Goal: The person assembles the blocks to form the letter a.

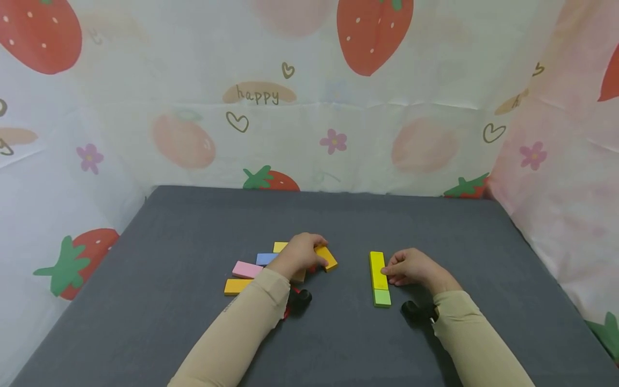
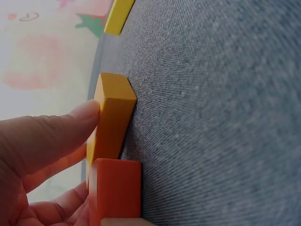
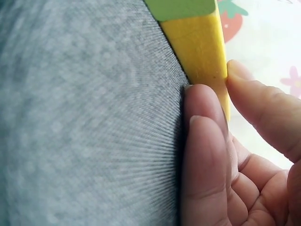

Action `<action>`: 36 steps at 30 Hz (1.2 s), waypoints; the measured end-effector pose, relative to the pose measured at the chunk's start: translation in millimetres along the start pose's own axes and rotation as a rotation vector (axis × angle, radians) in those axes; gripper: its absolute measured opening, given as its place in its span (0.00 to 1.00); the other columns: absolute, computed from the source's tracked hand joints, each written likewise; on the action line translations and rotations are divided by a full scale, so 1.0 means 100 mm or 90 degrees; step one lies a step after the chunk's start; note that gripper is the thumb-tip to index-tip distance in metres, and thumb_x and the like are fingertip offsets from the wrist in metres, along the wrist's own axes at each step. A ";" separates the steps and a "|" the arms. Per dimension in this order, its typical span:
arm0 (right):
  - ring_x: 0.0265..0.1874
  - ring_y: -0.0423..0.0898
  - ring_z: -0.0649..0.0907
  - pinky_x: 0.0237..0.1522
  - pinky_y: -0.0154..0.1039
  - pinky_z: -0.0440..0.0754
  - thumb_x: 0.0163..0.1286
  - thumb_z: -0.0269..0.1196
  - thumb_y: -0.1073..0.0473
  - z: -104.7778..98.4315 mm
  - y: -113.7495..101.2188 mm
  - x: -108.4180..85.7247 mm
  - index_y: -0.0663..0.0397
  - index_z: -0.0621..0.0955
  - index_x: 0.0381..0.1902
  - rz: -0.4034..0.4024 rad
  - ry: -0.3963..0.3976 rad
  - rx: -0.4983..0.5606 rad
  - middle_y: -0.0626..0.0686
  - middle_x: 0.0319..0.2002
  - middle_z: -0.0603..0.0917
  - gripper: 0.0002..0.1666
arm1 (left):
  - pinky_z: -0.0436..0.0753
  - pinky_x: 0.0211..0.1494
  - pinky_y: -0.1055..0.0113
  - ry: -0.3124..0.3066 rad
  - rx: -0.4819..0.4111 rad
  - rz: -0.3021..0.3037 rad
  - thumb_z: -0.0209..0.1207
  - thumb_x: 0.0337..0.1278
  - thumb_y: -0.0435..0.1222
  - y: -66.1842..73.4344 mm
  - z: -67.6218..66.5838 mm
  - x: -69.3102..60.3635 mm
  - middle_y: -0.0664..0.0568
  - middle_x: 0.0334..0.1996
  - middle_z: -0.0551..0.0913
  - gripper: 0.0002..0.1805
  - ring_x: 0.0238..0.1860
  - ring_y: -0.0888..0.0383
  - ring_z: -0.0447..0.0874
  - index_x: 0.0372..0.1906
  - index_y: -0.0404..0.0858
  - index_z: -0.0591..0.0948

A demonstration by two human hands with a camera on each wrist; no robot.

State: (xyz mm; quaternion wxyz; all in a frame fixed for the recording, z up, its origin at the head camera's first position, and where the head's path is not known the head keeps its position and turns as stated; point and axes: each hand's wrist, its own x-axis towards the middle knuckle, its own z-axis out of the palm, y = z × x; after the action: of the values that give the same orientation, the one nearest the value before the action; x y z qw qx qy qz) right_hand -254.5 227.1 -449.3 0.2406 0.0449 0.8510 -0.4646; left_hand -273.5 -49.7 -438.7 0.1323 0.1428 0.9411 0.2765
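In the head view my left hand (image 1: pixel 301 252) pinches an orange-yellow block (image 1: pixel 327 258) between thumb and fingers. The block lies at an angle on the dark cloth. In the left wrist view a red block (image 2: pixel 117 190) sits close against this orange-yellow block (image 2: pixel 113 122). To the right, a yellow block (image 1: pixel 378 271) stands in line with a light green block (image 1: pixel 382 299), their ends touching. My right hand (image 1: pixel 411 267) rests at the yellow block's right side. The thumb touches its upper edge, and the fingers lie alongside on the cloth, as the right wrist view shows.
Left of my left hand lie an orange block (image 1: pixel 236 287), a pink block (image 1: pixel 245 270), a blue block (image 1: pixel 266 259) and a pale yellow block (image 1: pixel 279 246). A brown block (image 1: pixel 298 277) is partly hidden by that hand. Strawberry-print cloth (image 1: pixel 300 145) surrounds the dark table (image 1: pixel 232 215).
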 end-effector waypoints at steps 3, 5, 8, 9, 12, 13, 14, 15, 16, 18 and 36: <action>0.23 0.45 0.80 0.30 0.38 0.80 0.54 0.68 0.54 0.00 -0.01 0.00 0.60 0.79 0.28 0.000 0.000 0.001 0.52 0.25 0.80 0.14 | 0.72 0.53 0.60 0.000 0.010 -0.006 0.67 0.45 0.43 0.03 -0.01 0.00 0.49 0.51 0.76 0.26 0.51 0.52 0.73 0.54 0.44 0.76; 0.23 0.45 0.80 0.30 0.38 0.80 0.54 0.68 0.54 0.00 -0.01 0.00 0.60 0.79 0.28 -0.001 0.000 0.001 0.52 0.24 0.80 0.14 | 0.72 0.54 0.60 -0.004 0.020 -0.010 0.67 0.44 0.45 0.05 -0.01 0.01 0.48 0.51 0.76 0.27 0.52 0.52 0.73 0.54 0.43 0.76; 0.23 0.45 0.79 0.29 0.38 0.80 0.54 0.68 0.55 0.02 0.00 0.00 0.60 0.79 0.28 0.001 0.001 0.005 0.52 0.24 0.80 0.13 | 0.70 0.56 0.59 -0.011 0.035 -0.019 0.68 0.43 0.47 0.06 0.01 0.02 0.48 0.52 0.75 0.29 0.53 0.52 0.72 0.54 0.42 0.76; 0.23 0.45 0.79 0.29 0.38 0.80 0.54 0.68 0.55 0.02 0.00 -0.01 0.60 0.80 0.28 0.002 0.001 0.005 0.52 0.23 0.80 0.13 | 0.70 0.56 0.59 -0.013 0.040 -0.024 0.68 0.43 0.47 0.06 0.02 0.02 0.48 0.52 0.75 0.30 0.53 0.52 0.71 0.54 0.42 0.76; 0.23 0.45 0.79 0.29 0.38 0.80 0.54 0.68 0.55 0.03 0.01 0.00 0.59 0.80 0.27 0.003 0.000 0.005 0.52 0.23 0.80 0.13 | 0.71 0.55 0.60 -0.018 0.047 -0.038 0.68 0.41 0.49 0.06 0.03 0.03 0.49 0.51 0.76 0.31 0.51 0.53 0.72 0.53 0.42 0.76; 0.23 0.45 0.79 0.29 0.38 0.80 0.54 0.68 0.55 0.03 0.00 0.00 0.59 0.80 0.27 0.004 0.000 0.003 0.52 0.23 0.80 0.13 | 0.71 0.54 0.61 -0.018 0.046 -0.042 0.68 0.41 0.49 0.06 0.03 0.04 0.49 0.50 0.76 0.31 0.49 0.54 0.73 0.53 0.41 0.76; 0.23 0.45 0.79 0.29 0.38 0.80 0.54 0.68 0.55 0.03 0.00 0.00 0.59 0.80 0.27 0.004 0.001 0.003 0.52 0.23 0.80 0.13 | 0.72 0.54 0.61 -0.018 0.045 -0.045 0.68 0.41 0.49 0.06 0.03 0.04 0.49 0.49 0.76 0.31 0.47 0.54 0.73 0.53 0.41 0.76; 0.23 0.45 0.79 0.29 0.38 0.80 0.54 0.68 0.55 0.03 0.00 -0.01 0.59 0.80 0.27 0.003 0.000 -0.001 0.52 0.23 0.80 0.13 | 0.72 0.53 0.61 -0.017 0.045 -0.047 0.69 0.40 0.49 0.07 0.03 0.05 0.50 0.48 0.77 0.31 0.46 0.55 0.73 0.52 0.41 0.76; 0.23 0.45 0.79 0.29 0.38 0.80 0.54 0.68 0.55 0.03 -0.01 0.00 0.59 0.80 0.27 0.003 0.000 -0.004 0.52 0.23 0.80 0.13 | 0.73 0.52 0.61 -0.017 0.042 -0.050 0.69 0.40 0.49 0.07 0.03 0.05 0.50 0.46 0.77 0.31 0.44 0.55 0.73 0.52 0.40 0.76; 0.23 0.45 0.79 0.30 0.38 0.80 0.54 0.68 0.55 0.02 -0.02 0.00 0.59 0.80 0.26 0.002 0.000 -0.012 0.52 0.23 0.80 0.13 | 0.73 0.50 0.62 -0.014 0.041 -0.053 0.69 0.39 0.49 0.06 0.03 0.07 0.50 0.44 0.77 0.31 0.42 0.56 0.73 0.50 0.40 0.76; 0.23 0.45 0.79 0.30 0.38 0.80 0.56 0.67 0.55 0.01 -0.04 0.02 0.59 0.80 0.27 0.011 0.001 -0.021 0.52 0.24 0.80 0.12 | 0.74 0.33 0.67 0.042 -0.025 -0.060 0.70 0.39 0.48 0.14 0.11 0.06 0.51 0.35 0.75 0.26 0.29 0.56 0.72 0.42 0.42 0.72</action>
State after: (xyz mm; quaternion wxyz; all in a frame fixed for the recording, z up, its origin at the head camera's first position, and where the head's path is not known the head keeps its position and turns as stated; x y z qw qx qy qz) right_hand -256.8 223.6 -447.3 0.2445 0.0488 0.8584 -0.4484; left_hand -272.2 -31.3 -441.1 0.1166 0.0867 0.9449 0.2933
